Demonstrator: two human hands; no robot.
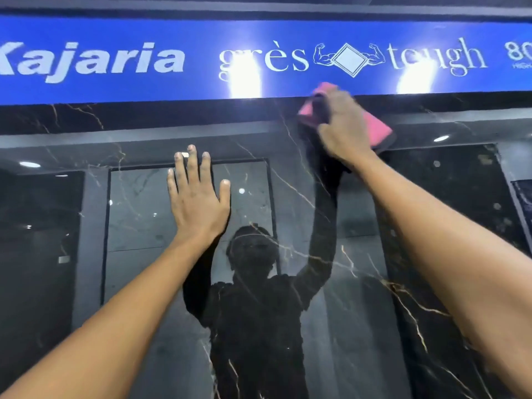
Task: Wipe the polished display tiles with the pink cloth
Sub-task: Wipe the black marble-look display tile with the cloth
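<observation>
- I see my right hand (342, 125) raised to the top edge of the black marble display tile (288, 211), right where it meets the blue Kajaria banner (144, 59).
- The pink cloth (383, 131) sits under that hand, flattened against the tile; its fingers are curled over the cloth and pressing it down, and pink shows past the hand above and to the lower right.
- The cloth's upper corner overlaps the lower edge of the banner, below the "tough" lettering.
- My left hand (198, 197) is well apart from the cloth, lower on the tile and further from the banner, palm flat on the glossy surface with the fingers spread and pointing up, holding nothing.
- The tile is dark with thin gold veins and mirrors both raised arms and the ceiling lights.
</observation>
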